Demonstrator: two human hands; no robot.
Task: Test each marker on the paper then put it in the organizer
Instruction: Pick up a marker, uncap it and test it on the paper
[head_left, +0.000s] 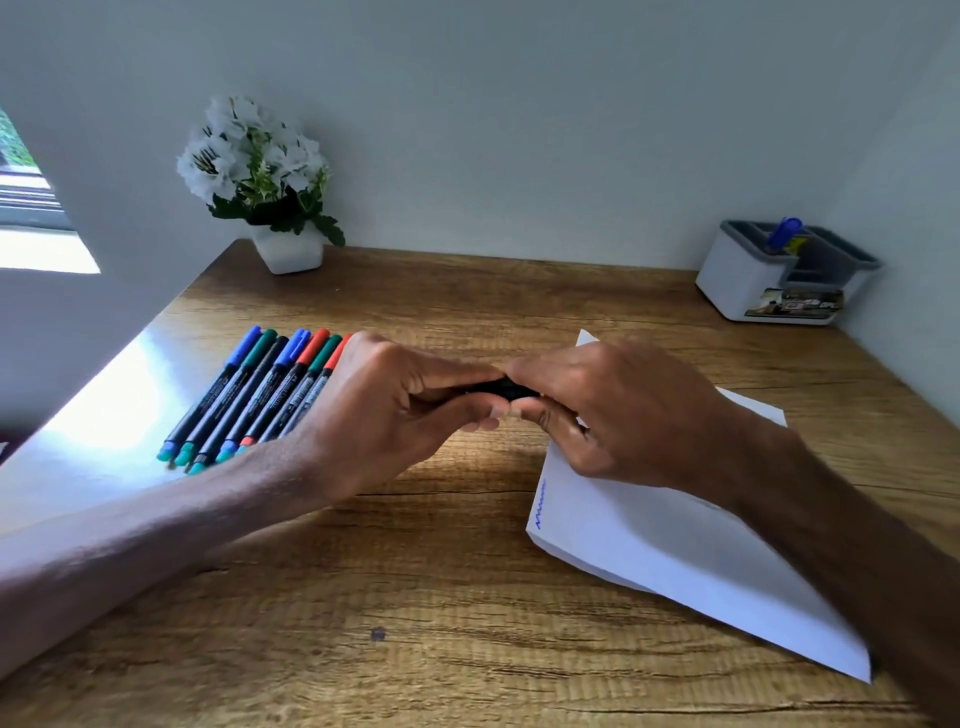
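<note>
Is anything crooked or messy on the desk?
Only the paper: it lies turned at an angle to the desk edges, one corner pointing toward the wall. Nothing looks spilled or broken. The markers lie in a tidy row, and one blue marker stands in the organizer. The left hand and right hand grip a black marker.

Wooden table (415, 597) — markers (249, 395), paper (675, 551), organizer (748, 280), flowerpot (288, 252)

Wooden bench (467, 623), brown grain, small dark spot (378, 633) near 6 o'clock. White square pot (289, 253) at the 11 o'clock corner, against the wall (519, 130), upright. White flowers (249, 150) with green leaves in it. Window (26, 197) at 9 o'clock, frame edge. Bright glare patch (119, 405) on the bench's 9 o'clock side.
</note>
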